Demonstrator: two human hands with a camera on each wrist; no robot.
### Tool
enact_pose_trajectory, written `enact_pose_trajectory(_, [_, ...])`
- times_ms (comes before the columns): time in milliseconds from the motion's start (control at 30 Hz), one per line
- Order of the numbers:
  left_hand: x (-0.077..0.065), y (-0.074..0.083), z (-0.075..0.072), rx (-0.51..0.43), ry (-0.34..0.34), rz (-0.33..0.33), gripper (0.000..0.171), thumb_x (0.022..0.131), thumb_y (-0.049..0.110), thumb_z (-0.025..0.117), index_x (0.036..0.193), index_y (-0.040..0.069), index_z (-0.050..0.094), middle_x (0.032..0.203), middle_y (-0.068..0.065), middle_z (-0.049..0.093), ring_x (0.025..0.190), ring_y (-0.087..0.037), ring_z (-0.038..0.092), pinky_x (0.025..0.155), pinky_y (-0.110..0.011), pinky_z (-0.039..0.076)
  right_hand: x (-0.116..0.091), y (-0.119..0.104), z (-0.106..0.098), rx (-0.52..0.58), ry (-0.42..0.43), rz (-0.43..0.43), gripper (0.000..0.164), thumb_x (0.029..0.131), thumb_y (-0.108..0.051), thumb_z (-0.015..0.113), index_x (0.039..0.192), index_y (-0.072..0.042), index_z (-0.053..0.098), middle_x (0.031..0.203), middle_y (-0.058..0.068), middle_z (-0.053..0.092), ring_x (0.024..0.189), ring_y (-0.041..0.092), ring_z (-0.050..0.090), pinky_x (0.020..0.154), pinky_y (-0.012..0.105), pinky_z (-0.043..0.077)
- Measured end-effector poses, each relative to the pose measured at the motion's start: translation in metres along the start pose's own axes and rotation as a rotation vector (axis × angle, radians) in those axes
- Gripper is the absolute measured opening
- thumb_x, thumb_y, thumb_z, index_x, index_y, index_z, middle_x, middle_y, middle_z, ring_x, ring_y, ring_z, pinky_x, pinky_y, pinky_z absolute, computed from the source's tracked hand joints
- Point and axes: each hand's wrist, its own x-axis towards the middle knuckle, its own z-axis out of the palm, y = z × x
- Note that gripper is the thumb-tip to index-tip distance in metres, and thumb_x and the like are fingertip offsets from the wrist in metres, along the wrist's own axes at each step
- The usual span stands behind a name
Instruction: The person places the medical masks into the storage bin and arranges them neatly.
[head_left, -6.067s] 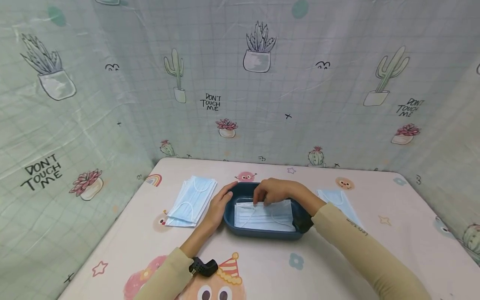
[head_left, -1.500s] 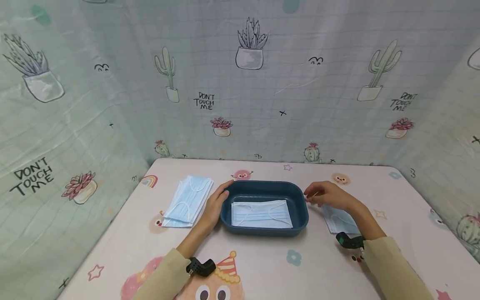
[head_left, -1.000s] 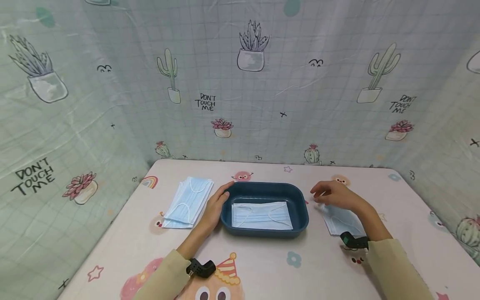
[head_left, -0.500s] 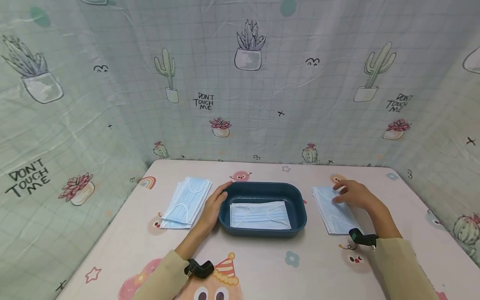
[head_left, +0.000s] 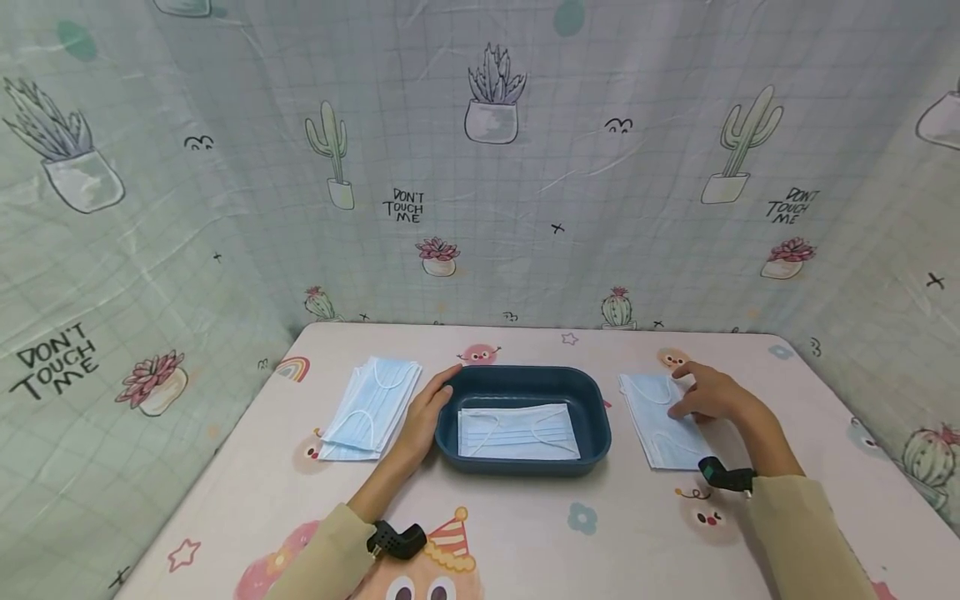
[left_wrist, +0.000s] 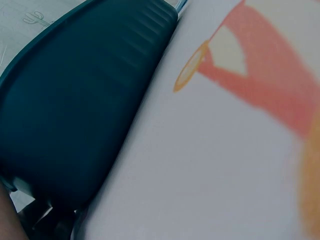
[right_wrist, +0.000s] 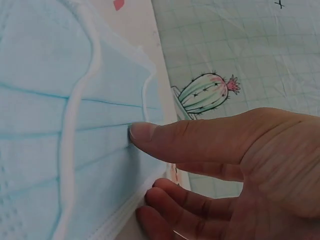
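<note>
In the head view my left hand lies along the left end of a dark blue plastic bin, fingers extended and thumb at the rim. Inside the bin lie pale blue face masks, ear loops on top. My right hand is over the right-hand stack of face masks. The right wrist view shows its thumb right at the pleated face of the top mask, with the other fingers loosely bent beside the stack's edge. The bin's outer wall fills much of the left wrist view.
Another stack of face masks lies left of the bin, close to my left forearm. The table cover is pink-white with cartoon prints. A patterned cloth curtain stands behind and at both sides.
Earlier my right hand was inside the bin at the masks. It has since moved out to the right, over the right-hand stack, and lowered its thumb there. My left hand stays at the bin.
</note>
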Motion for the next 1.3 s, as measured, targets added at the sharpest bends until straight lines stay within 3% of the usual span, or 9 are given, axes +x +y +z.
enact_pose_trajectory(633, [0.0019,0.0003,-0.0008,0.014,-0.004,0.009,0.043,0.11,0.024,0.042,0.152,0.023,0.052,0.16,-0.001,0.048,0.156,-0.024,0.034,0.13,-0.051,0.02,0.0083,0.0059,0.0043,0.017,0.072,0.008,0.071,0.082,-0.023,0.084,0.135,0.011,0.052,0.113,0.031,0.064,0.084,0.025,0.061,0.069,0.031,0.05])
enact_pose_trajectory(1067, [-0.0005,0.0029,-0.0001,-0.004,-0.001,0.004,0.042,0.11,0.024,0.042,0.15,0.021,0.053,0.159,-0.002,0.049,0.156,-0.024,0.034,0.13,-0.05,0.019,0.0092,0.0061,0.0055,0.084,0.072,0.007,0.043,0.079,-0.018,0.085,0.109,0.005,0.064,0.103,0.019,0.063,0.085,0.024,0.057,0.067,0.028,0.048])
enact_pose_trajectory(1300, [-0.0015,0.0049,0.0012,0.012,-0.004,0.0,0.043,0.11,0.024,0.041,0.151,0.021,0.052,0.16,-0.002,0.049,0.156,-0.024,0.035,0.13,-0.05,0.019,0.0106,0.0088,0.0082,0.075,0.081,0.009,0.032,0.085,-0.019,0.081,0.104,0.003,0.068,0.096,0.014,0.063,0.084,0.024,0.055,0.067,0.029,0.046])
